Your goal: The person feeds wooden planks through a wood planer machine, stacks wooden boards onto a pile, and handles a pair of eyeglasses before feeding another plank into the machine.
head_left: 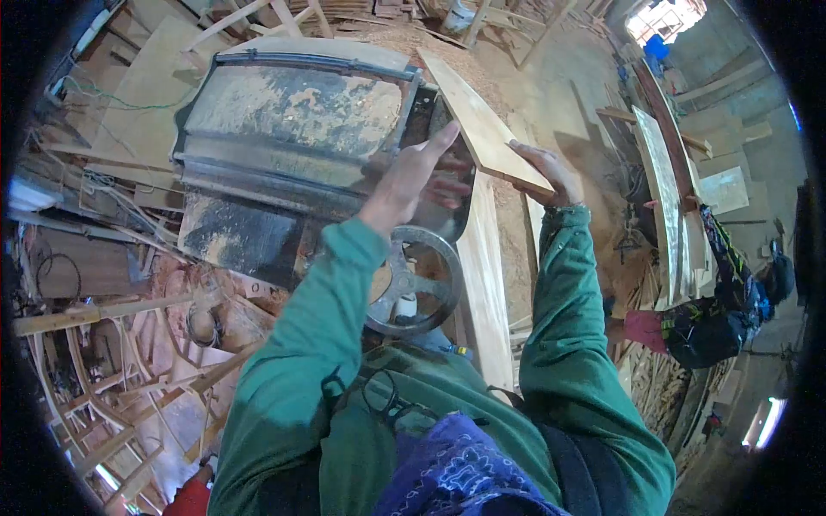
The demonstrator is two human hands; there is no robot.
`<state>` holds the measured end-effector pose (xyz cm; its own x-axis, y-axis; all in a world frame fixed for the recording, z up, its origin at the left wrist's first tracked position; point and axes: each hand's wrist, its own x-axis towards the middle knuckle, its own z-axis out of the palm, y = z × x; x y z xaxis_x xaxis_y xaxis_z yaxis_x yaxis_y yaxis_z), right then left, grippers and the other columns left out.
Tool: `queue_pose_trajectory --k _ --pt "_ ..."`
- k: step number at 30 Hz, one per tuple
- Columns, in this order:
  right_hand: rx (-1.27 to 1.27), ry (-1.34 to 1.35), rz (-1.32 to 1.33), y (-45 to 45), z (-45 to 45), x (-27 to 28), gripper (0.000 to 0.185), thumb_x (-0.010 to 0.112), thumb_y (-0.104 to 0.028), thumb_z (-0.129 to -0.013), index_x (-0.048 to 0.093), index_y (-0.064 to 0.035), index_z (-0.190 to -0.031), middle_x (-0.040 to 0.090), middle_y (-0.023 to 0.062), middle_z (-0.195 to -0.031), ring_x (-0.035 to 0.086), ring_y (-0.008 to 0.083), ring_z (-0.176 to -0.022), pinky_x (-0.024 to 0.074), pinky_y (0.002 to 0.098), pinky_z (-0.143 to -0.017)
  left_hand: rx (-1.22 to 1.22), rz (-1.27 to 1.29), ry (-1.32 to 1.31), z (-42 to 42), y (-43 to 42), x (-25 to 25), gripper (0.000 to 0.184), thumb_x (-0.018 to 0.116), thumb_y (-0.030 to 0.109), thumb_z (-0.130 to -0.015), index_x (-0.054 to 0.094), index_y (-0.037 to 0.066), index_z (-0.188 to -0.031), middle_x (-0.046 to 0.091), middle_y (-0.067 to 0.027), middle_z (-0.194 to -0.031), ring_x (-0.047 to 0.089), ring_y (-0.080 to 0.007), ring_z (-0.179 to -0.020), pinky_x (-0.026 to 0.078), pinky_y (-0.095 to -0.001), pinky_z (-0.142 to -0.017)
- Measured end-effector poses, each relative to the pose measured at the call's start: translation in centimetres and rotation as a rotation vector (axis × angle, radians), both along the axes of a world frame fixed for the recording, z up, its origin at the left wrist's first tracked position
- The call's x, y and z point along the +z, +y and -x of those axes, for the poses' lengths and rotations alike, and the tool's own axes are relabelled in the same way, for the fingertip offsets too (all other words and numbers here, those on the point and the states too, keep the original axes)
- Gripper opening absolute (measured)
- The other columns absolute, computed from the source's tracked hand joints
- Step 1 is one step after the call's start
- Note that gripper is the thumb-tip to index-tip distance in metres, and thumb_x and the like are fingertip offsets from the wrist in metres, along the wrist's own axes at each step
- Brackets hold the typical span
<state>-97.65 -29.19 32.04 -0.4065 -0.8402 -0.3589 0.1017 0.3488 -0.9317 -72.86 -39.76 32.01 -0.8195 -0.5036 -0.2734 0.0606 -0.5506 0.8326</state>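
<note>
One board (483,129), likely stiff, light; best held by edges. My right hand (556,175): gripping near right corner. My left hand (409,179): open, beside left edge.

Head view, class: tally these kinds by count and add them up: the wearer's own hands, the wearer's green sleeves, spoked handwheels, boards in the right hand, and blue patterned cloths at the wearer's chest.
Hands: 2 (left hand, right hand)
Green sleeves: 2
Spoked handwheel: 1
Held board: 1
Blue patterned cloth: 1
Total: 7
</note>
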Motion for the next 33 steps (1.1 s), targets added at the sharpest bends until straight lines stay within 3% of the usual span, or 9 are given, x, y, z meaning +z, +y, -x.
queue_pose_trajectory --k 4,8,9,13,22,26,29,32,33 --pt "-0.035 -0.187 -0.048 0.5 0.0 -0.3 0.03 0.07 -0.03 -0.093 0.068 -0.0014 -0.103 0.069 0.0041 -0.087 0.065 0.0117 -0.062 0.052 0.0246 -0.048 0.051 -0.337 0.163 4.0 1.1 -1.8 0.07 0.071 0.057 -0.086 0.055 0.002 -0.126 0.066 -0.0118 -0.117 0.069 -0.0318 -0.1 0.059 -0.0552 -0.082" --pt "-0.029 -0.197 0.057 0.8 0.7 -1.8 0.032 0.07 -0.027 -0.092 0.066 0.0 -0.109 0.069 0.0071 -0.094 0.068 0.0148 -0.073 0.056 0.0278 -0.057 0.046 -0.38 0.337 6.0 2.7 -2.0 0.055 0.069 0.032 -0.089 0.05 -0.002 -0.128 0.061 -0.0195 -0.121 0.065 -0.0372 -0.11 0.057 -0.0613 -0.086" --pt "-0.026 -0.192 0.086 0.9 0.5 -1.9 0.033 0.07 -0.026 -0.092 0.065 0.0003 -0.111 0.07 0.0085 -0.096 0.069 0.0157 -0.076 0.0571 0.0285 -0.06 0.069 -0.374 0.328 6.0 2.8 -2.1 0.056 0.065 0.023 -0.089 0.044 -0.005 -0.133 0.057 -0.0244 -0.126 0.062 -0.0402 -0.113 0.056 -0.0617 -0.09" --pt "-0.019 -0.178 0.093 1.3 -0.1 -3.8 0.037 0.067 -0.021 -0.093 0.062 0.0023 -0.122 0.069 0.0107 -0.109 0.069 0.0167 -0.092 0.0565 0.0285 -0.078 0.017 -0.358 0.322 4.9 3.7 -3.4 0.06 0.062 0.021 -0.09 0.04 -0.01 -0.136 0.057 -0.0249 -0.126 0.062 -0.0405 -0.113 0.056 -0.0561 -0.094" --pt "-0.091 -0.155 0.124 10.3 -6.7 -3.0 0.061 0.073 -0.017 -0.091 0.045 0.007 -0.14 0.065 0.0201 -0.123 0.067 0.0217 -0.105 0.0565 0.0305 -0.088 0.044 -0.225 0.209 -1.1 13.4 -4.9 0.049 0.058 0.01 -0.095 0.039 -0.005 -0.137 0.055 -0.0203 -0.129 0.061 -0.0339 -0.117 0.057 -0.0564 -0.094" --pt "-0.123 -0.079 0.052 16.2 -9.2 -5.4 0.083 0.077 -0.021 -0.088 0.03 0.0072 -0.15 0.063 0.02 -0.126 0.063 0.0227 -0.11 0.052 0.0306 -0.093 0.027 -0.528 0.216 -5.2 18.6 -5.4 0.045 0.056 0.004 -0.096 0.039 -0.004 -0.137 0.052 -0.0204 -0.134 0.058 -0.0332 -0.124 0.056 -0.0533 -0.098" --pt "-0.156 0.0 -0.178 18.8 -14.5 -1.0 0.072 0.075 -0.03 -0.089 0.045 0.0077 -0.142 0.067 0.0157 -0.114 0.065 0.0205 -0.101 0.0513 0.029 -0.086 -0.099 -0.53 0.197 -8.9 22.0 -6.7 0.049 0.058 0.005 -0.096 0.038 -0.001 -0.14 0.052 -0.0155 -0.137 0.058 -0.0277 -0.123 0.053 -0.0464 -0.102" --pt "-0.216 0.353 -0.313 21.8 -17.9 -5.1 0.052 0.068 -0.043 -0.092 0.066 0.0044 -0.113 0.069 0.01 -0.092 0.064 0.0205 -0.084 0.0495 0.0332 -0.074 -0.2 -0.522 0.198 -13.1 25.9 -8.1 0.052 0.061 0.007 -0.096 0.038 0.004 -0.142 0.054 -0.0111 -0.135 0.059 -0.0239 -0.12 0.052 -0.0403 -0.102" --pt "-0.338 0.352 -0.273 23.0 -19.9 -7.2 0.055 0.056 -0.049 -0.097 0.065 0.004 -0.084 0.065 0.016 -0.073 0.061 0.0258 -0.071 0.0456 0.0417 -0.066 -0.262 -0.555 0.185 -14.7 26.9 -9.2 0.053 0.062 0.008 -0.095 0.038 0.004 -0.142 0.054 -0.0104 -0.134 0.059 -0.023 -0.12 0.052 -0.0395 -0.101"
